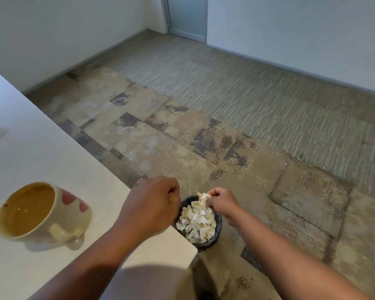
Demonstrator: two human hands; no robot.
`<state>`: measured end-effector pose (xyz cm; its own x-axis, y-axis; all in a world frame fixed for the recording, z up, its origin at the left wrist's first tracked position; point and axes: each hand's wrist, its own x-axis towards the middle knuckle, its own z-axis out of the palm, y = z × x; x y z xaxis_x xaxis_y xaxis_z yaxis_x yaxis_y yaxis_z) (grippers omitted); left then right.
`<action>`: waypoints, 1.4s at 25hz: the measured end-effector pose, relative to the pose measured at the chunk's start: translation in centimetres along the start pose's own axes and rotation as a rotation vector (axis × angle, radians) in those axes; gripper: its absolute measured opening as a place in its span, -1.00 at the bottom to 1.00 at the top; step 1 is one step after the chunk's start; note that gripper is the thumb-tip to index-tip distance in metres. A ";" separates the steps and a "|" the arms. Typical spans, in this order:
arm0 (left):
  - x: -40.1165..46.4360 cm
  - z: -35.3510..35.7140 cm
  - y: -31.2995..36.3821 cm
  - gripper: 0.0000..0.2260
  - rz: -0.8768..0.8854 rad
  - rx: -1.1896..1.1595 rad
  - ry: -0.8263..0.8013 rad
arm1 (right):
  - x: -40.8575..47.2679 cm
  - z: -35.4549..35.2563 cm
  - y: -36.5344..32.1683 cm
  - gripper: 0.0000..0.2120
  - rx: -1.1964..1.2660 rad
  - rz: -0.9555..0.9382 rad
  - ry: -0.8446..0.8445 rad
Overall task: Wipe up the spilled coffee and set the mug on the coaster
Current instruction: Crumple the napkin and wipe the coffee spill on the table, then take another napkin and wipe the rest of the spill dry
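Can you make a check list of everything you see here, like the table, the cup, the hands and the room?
Surface: white table, bare where shown.
Job's things: mug of coffee upright on the table; no coaster seen; crumpled tissue held above the bin.
Clutter: bin on the floor beside the table corner, full of crumpled tissues.
Hands: right hand pinches the tissue; left hand curled, contents hidden.
Cables: nothing seen.
Surroundings: patchy worn floor, white walls, a door.
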<state>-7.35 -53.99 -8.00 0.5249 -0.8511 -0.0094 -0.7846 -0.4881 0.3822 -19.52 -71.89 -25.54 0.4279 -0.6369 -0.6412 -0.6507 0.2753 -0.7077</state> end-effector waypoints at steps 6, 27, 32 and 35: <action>0.0 0.0 -0.3 -0.89 -0.010 -0.041 -0.020 | 4.8 2.6 2.0 -0.72 -0.118 0.088 0.005; -1.1 -1.5 1.5 -0.76 -0.066 -0.134 0.017 | -7.8 5.5 -7.3 -0.82 0.180 -0.251 -0.199; -0.7 -5.6 2.2 -0.79 -0.052 -0.102 0.061 | -11.8 6.0 -13.8 -0.84 0.272 -0.370 -0.265; -0.1 -10.3 0.4 -0.79 -0.026 -0.044 0.176 | -13.7 7.0 -18.2 -0.88 0.232 -0.485 -0.319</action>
<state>-4.33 -52.10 1.62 0.5971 -0.7897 0.1408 -0.7571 -0.4969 0.4242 -9.17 -63.18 -5.94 0.8302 -0.4918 -0.2624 -0.1977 0.1805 -0.9635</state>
